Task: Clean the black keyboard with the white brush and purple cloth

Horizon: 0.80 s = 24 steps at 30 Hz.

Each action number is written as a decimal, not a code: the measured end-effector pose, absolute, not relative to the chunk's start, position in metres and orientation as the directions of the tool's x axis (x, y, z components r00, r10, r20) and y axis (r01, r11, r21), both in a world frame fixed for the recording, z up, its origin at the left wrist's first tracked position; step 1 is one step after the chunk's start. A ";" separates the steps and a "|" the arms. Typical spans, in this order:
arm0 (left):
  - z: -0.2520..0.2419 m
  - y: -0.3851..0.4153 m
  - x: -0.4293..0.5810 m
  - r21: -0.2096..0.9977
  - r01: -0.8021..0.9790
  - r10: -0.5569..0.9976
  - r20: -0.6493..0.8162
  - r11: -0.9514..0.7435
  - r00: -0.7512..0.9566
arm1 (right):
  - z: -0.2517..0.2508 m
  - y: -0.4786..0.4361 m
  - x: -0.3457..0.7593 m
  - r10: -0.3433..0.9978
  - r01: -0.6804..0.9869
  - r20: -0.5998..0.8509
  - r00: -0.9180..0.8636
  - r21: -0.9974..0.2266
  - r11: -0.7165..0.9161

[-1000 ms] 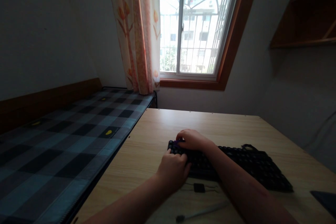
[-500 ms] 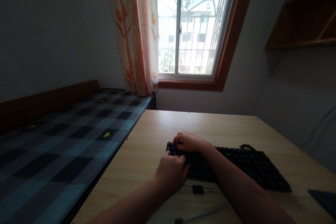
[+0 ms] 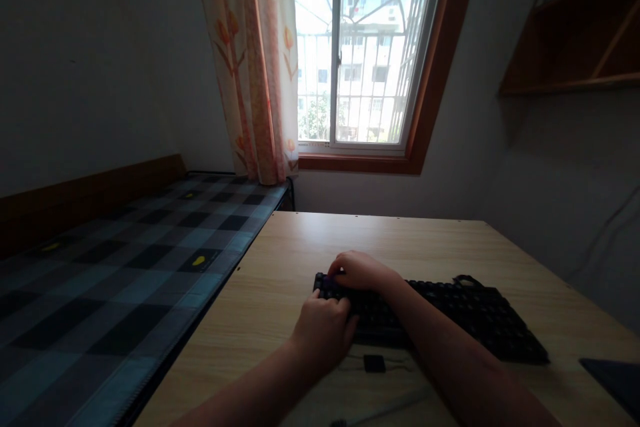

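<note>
A black keyboard (image 3: 470, 317) lies slantwise on the wooden desk, its cable looped at the back edge. My left hand (image 3: 325, 327) is closed on its left end, with fingers over the corner keys. Just beyond, my right hand (image 3: 361, 271) reaches across with curled fingers pinching a small purple piece (image 3: 329, 279) at the top left keys. What kind of piece it is cannot be made out, since the fingers cover most of it. In front of the keyboard is a small black tool (image 3: 374, 363) with thin wire loops on both sides.
A thin grey stick-like tool (image 3: 393, 405) lies near the front of the desk (image 3: 270, 293). At the right edge sits a dark blue flat object (image 3: 610, 377). A bed with a checked cover (image 3: 165, 280) adjoins the desk on the left; a curtained window (image 3: 370, 80) is behind.
The whole view has shifted slightly, so everything appears a little further left. Both hands keep their places at the keyboard's left end, with hardly any movement.
</note>
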<state>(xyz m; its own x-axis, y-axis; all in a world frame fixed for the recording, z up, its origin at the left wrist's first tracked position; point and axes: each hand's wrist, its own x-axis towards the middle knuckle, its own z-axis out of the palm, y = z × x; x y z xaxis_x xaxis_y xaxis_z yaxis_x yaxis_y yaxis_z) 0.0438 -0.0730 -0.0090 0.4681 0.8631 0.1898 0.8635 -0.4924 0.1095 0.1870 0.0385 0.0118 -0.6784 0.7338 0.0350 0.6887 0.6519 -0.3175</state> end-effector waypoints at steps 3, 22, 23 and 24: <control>-0.010 -0.072 0.043 0.108 0.861 0.860 0.198 -0.496 0.471 | 0.015 0.036 0.187 0.757 0.718 0.026 -0.653 -0.297 0.629; -0.005 -0.074 0.044 0.112 0.862 0.864 0.179 -0.494 0.471 | 0.016 0.035 0.187 0.780 0.757 0.067 -0.622 -0.206 0.620; -0.005 -0.074 0.044 0.108 0.863 0.864 0.177 -0.493 0.472 | 0.015 0.036 0.187 0.769 0.744 0.072 -0.635 -0.214 0.634; -0.005 -0.073 0.044 0.104 0.864 0.864 0.177 -0.493 0.472 | 0.015 0.036 0.188 0.759 0.730 0.081 -0.646 -0.224 0.645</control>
<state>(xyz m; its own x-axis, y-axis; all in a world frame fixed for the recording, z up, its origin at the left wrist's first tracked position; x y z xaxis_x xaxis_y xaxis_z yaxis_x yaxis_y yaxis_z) 0.0443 -0.0733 -0.0051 0.4721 0.8637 0.1767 0.8637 -0.4933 0.1036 0.1875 0.0363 0.0146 -0.6457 0.7593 0.0809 0.7304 0.6451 -0.2244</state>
